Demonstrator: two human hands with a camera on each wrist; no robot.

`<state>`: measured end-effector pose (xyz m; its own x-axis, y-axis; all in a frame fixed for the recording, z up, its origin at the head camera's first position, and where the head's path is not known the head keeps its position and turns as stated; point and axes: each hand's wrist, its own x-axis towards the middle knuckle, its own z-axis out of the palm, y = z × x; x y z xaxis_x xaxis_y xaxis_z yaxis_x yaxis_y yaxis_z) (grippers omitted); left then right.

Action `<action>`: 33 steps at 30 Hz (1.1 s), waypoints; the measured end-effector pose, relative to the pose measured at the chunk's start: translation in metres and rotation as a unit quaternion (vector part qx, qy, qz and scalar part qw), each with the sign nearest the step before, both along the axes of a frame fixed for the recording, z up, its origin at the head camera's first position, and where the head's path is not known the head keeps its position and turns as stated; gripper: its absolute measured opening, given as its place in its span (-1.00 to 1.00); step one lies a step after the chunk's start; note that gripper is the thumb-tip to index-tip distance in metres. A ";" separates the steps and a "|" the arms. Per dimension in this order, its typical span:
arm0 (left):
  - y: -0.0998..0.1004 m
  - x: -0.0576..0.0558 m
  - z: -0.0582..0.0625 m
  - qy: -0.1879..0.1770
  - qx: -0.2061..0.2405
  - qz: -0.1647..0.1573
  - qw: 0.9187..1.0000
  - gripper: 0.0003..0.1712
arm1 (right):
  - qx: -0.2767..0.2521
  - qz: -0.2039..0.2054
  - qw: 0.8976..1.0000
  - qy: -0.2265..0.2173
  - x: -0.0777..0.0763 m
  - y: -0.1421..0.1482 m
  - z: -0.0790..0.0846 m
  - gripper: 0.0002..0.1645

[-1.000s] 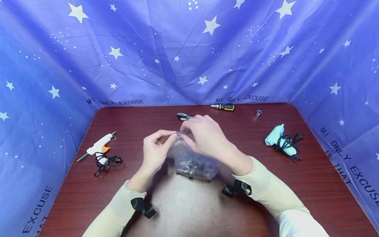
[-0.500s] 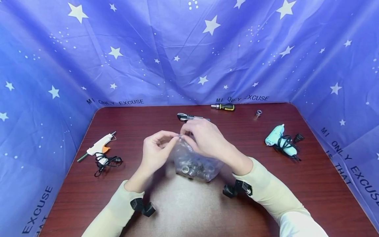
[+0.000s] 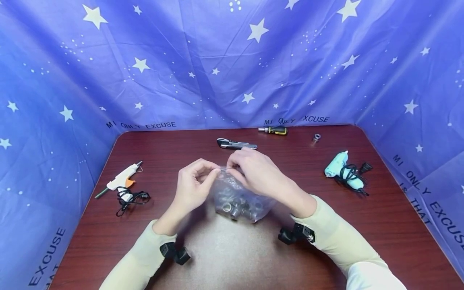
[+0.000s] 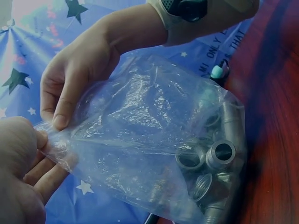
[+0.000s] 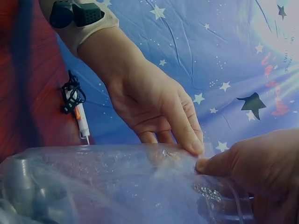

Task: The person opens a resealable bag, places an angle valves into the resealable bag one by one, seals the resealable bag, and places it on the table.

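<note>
Between the two hands a clear plastic zip bag (image 3: 232, 193) stands on the table. Several metal threaded sockets or pipe fittings (image 4: 219, 154) lie in its bottom, seen through the plastic. My left hand (image 3: 193, 181) pinches the bag's top edge at its left corner, thumb against forefinger. Close beside it, my right hand (image 3: 255, 169) pinches the same edge from the right. In the left wrist view the plastic (image 4: 135, 107) is creased and spreads out from both sets of fingertips. In the right wrist view the thumbs nearly meet at the bag's edge (image 5: 198, 161).
A utility knife (image 3: 236, 144) lies just behind the right hand, with a screwdriver (image 3: 274, 130) and a small metal fitting (image 3: 316, 138) farther back. A white glue gun (image 3: 123, 177) rests at left, a light-blue glue gun (image 3: 337, 165) at right. Starry blue cloth (image 3: 232, 80) surrounds the table.
My right hand has slid a little right and nearer along the bag's top edge, uncovering the utility knife. The left hand has shifted slightly right, and the bag has sagged a little lower.
</note>
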<state>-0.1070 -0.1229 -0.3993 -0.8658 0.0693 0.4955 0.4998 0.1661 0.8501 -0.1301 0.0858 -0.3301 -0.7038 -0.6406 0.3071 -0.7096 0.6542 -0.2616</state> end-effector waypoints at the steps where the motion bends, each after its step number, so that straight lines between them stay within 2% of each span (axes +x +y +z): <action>1: 0.000 0.000 0.000 -0.003 0.006 -0.003 1.000 -0.96 | 0.002 -0.002 1.000 -0.003 0.000 0.001 0.000 -0.90; 6: 0.001 0.000 0.000 -0.018 0.030 -0.009 0.999 -0.96 | 0.007 -0.007 1.000 -0.009 0.003 0.009 0.000 -0.89; 23: 0.006 0.000 0.000 -0.047 0.071 -0.010 0.996 -0.93 | 0.010 -0.006 1.000 -0.010 0.007 0.032 0.000 -0.89; 33: 0.006 0.000 0.000 -0.045 0.084 -0.008 0.995 -0.94 | 0.015 -0.006 1.000 -0.003 0.007 0.046 -0.002 -0.87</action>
<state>-0.1071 -0.1172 -0.3988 -0.9071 0.0053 0.4208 0.4209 0.0107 0.9071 -0.1228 0.1319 -0.3323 -0.7139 -0.6405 0.2831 -0.6996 0.6708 -0.2463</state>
